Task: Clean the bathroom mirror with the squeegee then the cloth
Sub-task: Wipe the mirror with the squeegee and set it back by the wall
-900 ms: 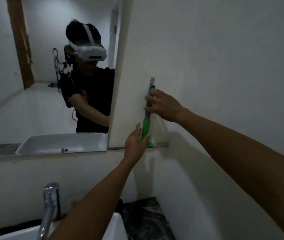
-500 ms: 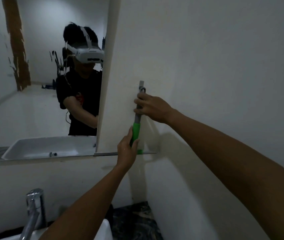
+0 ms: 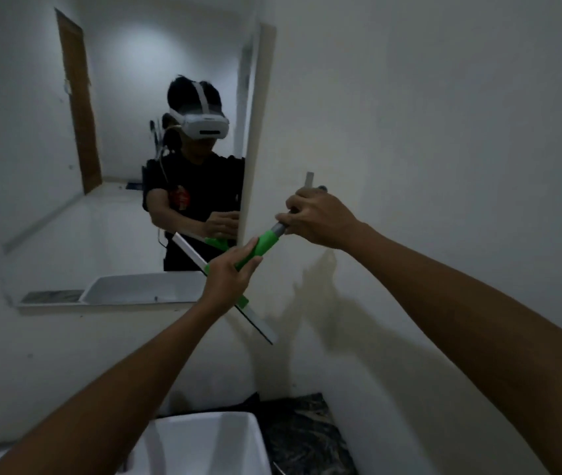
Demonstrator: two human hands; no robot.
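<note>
The squeegee (image 3: 263,244) has a green handle, a grey shaft and a long pale blade that slants down to the right below my hands. My left hand (image 3: 228,274) grips the green handle near the blade. My right hand (image 3: 317,216) is closed around the grey shaft higher up, close to the white wall. The mirror (image 3: 101,166) fills the left half of the view; its right edge runs just left of my hands. The glass reflects a person with a white headset and the squeegee. No cloth is in sight.
A white basin (image 3: 204,440) sits below my arms, with a dark marbled counter (image 3: 303,437) to its right. A narrow ledge (image 3: 101,305) runs under the mirror. The white side wall (image 3: 444,166) stands close on the right.
The squeegee stood upright against the wall by the mirror's corner. Both hands have now lifted it off and tilted it, so the blade shows. The camera has pulled back.
</note>
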